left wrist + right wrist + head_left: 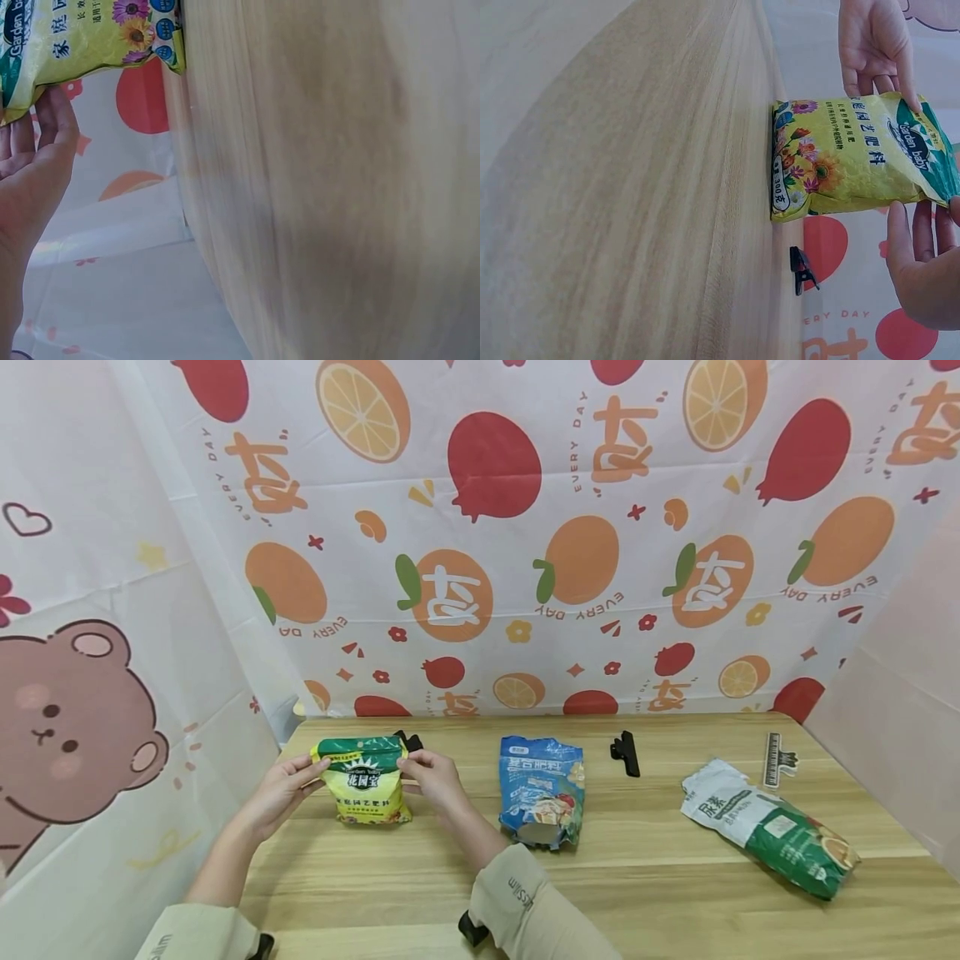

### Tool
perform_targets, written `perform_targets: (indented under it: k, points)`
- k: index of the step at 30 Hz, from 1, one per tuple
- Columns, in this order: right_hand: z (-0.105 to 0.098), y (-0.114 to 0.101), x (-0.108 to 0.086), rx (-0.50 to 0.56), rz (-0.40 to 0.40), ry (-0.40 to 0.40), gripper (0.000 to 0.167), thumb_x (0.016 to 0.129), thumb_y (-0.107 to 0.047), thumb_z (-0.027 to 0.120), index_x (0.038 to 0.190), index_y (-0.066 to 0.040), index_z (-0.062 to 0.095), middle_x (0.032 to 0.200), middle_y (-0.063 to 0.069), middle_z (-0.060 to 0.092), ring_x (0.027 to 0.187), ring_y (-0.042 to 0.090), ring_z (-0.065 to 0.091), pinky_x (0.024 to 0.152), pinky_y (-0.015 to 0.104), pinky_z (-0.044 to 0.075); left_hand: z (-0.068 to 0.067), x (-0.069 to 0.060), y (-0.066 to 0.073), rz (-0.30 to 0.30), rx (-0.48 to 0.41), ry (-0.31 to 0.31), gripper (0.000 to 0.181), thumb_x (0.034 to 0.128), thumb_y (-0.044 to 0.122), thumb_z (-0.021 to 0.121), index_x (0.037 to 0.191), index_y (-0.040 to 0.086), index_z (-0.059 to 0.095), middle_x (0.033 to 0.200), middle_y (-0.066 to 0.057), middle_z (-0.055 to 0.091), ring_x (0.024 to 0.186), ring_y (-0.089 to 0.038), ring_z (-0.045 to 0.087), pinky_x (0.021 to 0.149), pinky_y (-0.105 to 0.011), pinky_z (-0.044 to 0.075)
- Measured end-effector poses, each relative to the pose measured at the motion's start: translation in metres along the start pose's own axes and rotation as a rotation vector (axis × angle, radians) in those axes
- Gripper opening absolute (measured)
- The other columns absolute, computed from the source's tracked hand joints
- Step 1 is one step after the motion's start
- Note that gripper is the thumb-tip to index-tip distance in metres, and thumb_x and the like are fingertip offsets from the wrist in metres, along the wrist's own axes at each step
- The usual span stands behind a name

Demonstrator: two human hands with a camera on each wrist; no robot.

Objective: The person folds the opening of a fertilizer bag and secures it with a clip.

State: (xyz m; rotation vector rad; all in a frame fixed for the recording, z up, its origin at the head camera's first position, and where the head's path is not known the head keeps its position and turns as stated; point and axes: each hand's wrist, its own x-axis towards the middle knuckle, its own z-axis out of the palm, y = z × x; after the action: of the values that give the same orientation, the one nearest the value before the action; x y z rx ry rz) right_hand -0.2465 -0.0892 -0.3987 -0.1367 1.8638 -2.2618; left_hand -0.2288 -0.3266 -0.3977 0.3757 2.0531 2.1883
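Right now, the left hand (285, 792) and the right hand (438, 781) each pinch one top side of the yellow and green fertilizer bag (367, 800). The fingers are closed on its edges, with thumbs in front and other fingers bent behind. The bag stands upright over the left part of the wooden surface (360, 877); I can't tell if its bottom touches. A black clip (411, 741) is just behind it. The step in hand looks like holding the top straight and flat. Next, I think, the move calls for an even pinch, so the soft top doesn't sag.
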Motion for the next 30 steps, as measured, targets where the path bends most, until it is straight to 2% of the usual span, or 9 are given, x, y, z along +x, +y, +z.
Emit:
perform_targets:
  k: [5, 16, 20, 23, 26, 28, 30]
  points:
    - [0.0, -0.001, -0.001, -0.001, 0.01, -0.005, 0.013, 0.088, -0.013, 0.062, 0.089, 0.0, 0.063, 0.088, 0.004, 0.059, 0.083, 0.015, 0.06, 0.081, 0.04, 0.049, -0.001, -0.001, 0.001, 0.0, -0.033, -0.016, 0.023, 0.0996, 0.01, 0.04, 0.101, 0.014, 0.063, 0.104, 0.007, 0.059, 0.099, -0.003, 0.055, 0.085, -0.019, 0.043]
    - [-0.001, -0.001, -0.001, -0.004, 0.023, -0.002, 0.015, 0.089, -0.015, 0.062, 0.09, 0.0, 0.063, 0.09, 0.004, 0.059, 0.084, 0.016, 0.06, 0.083, 0.041, 0.048, 0.001, 0.001, 0.0, -0.036, -0.011, 0.035, 0.017, 0.0987, 0.013, 0.044, 0.1, 0.012, 0.061, 0.1, 0.004, 0.058, 0.095, -0.004, 0.055, 0.084, -0.02, 0.044]
    - [0.0, 0.0, -0.001, -0.005, 0.024, 0.006, 0.015, 0.089, -0.015, 0.062, 0.091, 0.0, 0.063, 0.09, 0.004, 0.059, 0.085, 0.016, 0.06, 0.083, 0.041, 0.048, 0.003, 0.001, 0.001, -0.032, 0.017, 0.053, 0.016, 0.0984, 0.013, 0.044, 0.106, 0.004, 0.056, 0.1, 0.004, 0.057, 0.095, -0.004, 0.055, 0.083, -0.019, 0.044]
    - [0.0, -0.001, -0.002, -0.002, 0.023, 0.01, 0.015, 0.089, -0.014, 0.062, 0.091, 0.0, 0.063, 0.09, 0.004, 0.059, 0.085, 0.016, 0.06, 0.082, 0.041, 0.048, 0.005, 0.001, 0.004, -0.033, 0.055, 0.095, 0.031, 0.0978, 0.013, 0.046, 0.12, -0.008, 0.041, 0.102, 0.004, 0.057, 0.094, -0.003, 0.055, 0.082, -0.019, 0.045]
    - [0.001, -0.001, -0.002, 0.009, 0.016, 0.006, 0.015, 0.089, -0.013, 0.062, 0.094, 0.001, 0.063, 0.09, 0.005, 0.06, 0.085, 0.016, 0.06, 0.082, 0.041, 0.048, 0.008, 0.0, 0.005, -0.013, 0.146, 0.139, 0.049, 0.0971, 0.016, 0.048, 0.133, -0.009, 0.026, 0.124, -0.011, 0.048, 0.099, 0.0, 0.049, 0.081, -0.018, 0.044]
    - [0.001, -0.001, -0.002, 0.018, 0.016, 0.004, 0.015, 0.089, -0.012, 0.062, 0.097, 0.001, 0.062, 0.089, 0.005, 0.061, 0.085, 0.017, 0.061, 0.083, 0.041, 0.048, 0.01, 0.0, 0.004, 0.026, 0.238, 0.186, 0.053, 0.0957, 0.018, 0.051, 0.137, -0.005, 0.026, 0.132, -0.013, 0.04, 0.102, -0.001, 0.046, 0.081, -0.017, 0.043]
    - [0.0, -0.001, -0.003, 0.028, 0.018, -0.001, 0.016, 0.089, -0.011, 0.061, 0.1, 0.001, 0.062, 0.089, 0.005, 0.062, 0.084, 0.017, 0.061, 0.083, 0.042, 0.047, 0.011, 0.0, 0.003, 0.086, 0.344, 0.231, 0.051, 0.094, 0.019, 0.055, 0.136, -0.001, 0.035, 0.139, -0.012, 0.034, 0.106, -0.001, 0.042, 0.081, -0.015, 0.041]
